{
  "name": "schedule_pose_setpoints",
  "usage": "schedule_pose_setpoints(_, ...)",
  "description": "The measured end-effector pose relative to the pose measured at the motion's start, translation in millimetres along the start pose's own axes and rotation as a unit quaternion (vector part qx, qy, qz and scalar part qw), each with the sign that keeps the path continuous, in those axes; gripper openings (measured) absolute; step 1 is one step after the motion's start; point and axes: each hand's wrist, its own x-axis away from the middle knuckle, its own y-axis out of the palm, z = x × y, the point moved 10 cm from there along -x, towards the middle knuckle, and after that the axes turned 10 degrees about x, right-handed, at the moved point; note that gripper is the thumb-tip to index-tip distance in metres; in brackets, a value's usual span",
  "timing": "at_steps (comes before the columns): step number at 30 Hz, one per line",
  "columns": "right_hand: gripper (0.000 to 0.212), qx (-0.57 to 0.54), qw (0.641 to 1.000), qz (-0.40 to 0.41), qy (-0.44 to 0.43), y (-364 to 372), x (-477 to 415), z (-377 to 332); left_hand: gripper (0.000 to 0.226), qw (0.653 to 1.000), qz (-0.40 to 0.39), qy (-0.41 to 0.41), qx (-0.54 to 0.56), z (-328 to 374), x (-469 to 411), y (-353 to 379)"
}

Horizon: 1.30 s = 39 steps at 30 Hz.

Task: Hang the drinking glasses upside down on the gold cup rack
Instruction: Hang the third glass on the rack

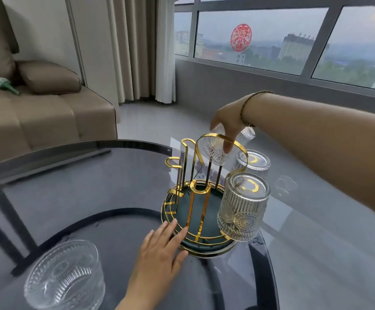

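Note:
The gold cup rack (191, 175) stands on a dark green round tray (206, 246) on the glass table. A ribbed glass (242, 209) hangs upside down on its near right peg, and another ribbed glass (254, 163) hangs inverted behind it. My right hand (229, 121) grips a third ribbed glass (213, 151), tilted, at the rack's top handle. A further glass (247, 134) shows partly behind that hand. My left hand (159, 249) lies flat with fingers apart against the tray's front rim. One glass (64, 276) stands upright at the table's front left.
The round dark glass table (70, 186) has its far edge just behind the rack. A brown sofa (37, 113) stands at the back left, curtains and a wide window (271, 41) beyond. Grey floor lies to the right of the table.

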Motion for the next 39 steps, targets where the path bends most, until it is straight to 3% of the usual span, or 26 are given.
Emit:
schedule_pose_setpoints(3,0.081,0.008,1.000,-0.016,-0.001,3.9,-4.2,-6.6,0.046,1.000,-0.014,-0.011,0.017,-1.5,-1.7,3.4)
schedule_pose_setpoints(4,0.080,0.010,1.000,-0.022,-0.002,5.3,-4.8,-8.4,0.057,1.000,-0.007,-0.009,0.028,-1.4,-2.3,2.0)
schedule_pose_setpoints(6,0.078,0.007,0.999,-0.033,0.001,8.1,-5.2,-9.9,0.101,1.000,-0.009,-0.019,0.011,-0.8,-0.8,-2.7)
schedule_pose_setpoints(7,0.078,0.004,0.999,-0.037,0.005,8.9,-5.4,-10.0,0.107,1.000,-0.001,-0.017,-0.016,2.2,-1.1,-8.0)
schedule_pose_setpoints(8,0.078,0.000,0.999,-0.039,0.007,10.0,-5.8,-10.4,0.100,0.998,0.012,0.000,-0.064,6.3,-2.4,-12.4)
schedule_pose_setpoints(11,0.069,-0.039,0.999,-0.022,-0.002,8.8,-11.1,-14.1,0.075,0.997,-0.004,-0.046,-0.061,4.9,-1.7,-17.4)
schedule_pose_setpoints(23,0.059,-0.246,0.967,0.068,-0.019,17.6,-25.2,-6.2,0.074,0.997,-0.012,-0.054,-0.062,6.3,-1.5,-17.0)
schedule_pose_setpoints(28,0.057,-0.263,0.961,0.078,-0.032,18.3,-22.3,-7.6,0.049,0.995,-0.070,-0.048,-0.046,11.1,2.8,-10.7)
schedule_pose_setpoints(34,0.063,-0.293,0.952,0.078,-0.034,21.0,-16.9,-6.5,0.061,0.995,-0.069,-0.060,-0.026,7.8,0.7,-9.5)
schedule_pose_setpoints(39,0.068,-0.292,0.954,0.061,-0.023,28.7,-15.0,-3.6,0.078,0.997,-0.024,-0.051,-0.045,3.6,2.1,-16.1)
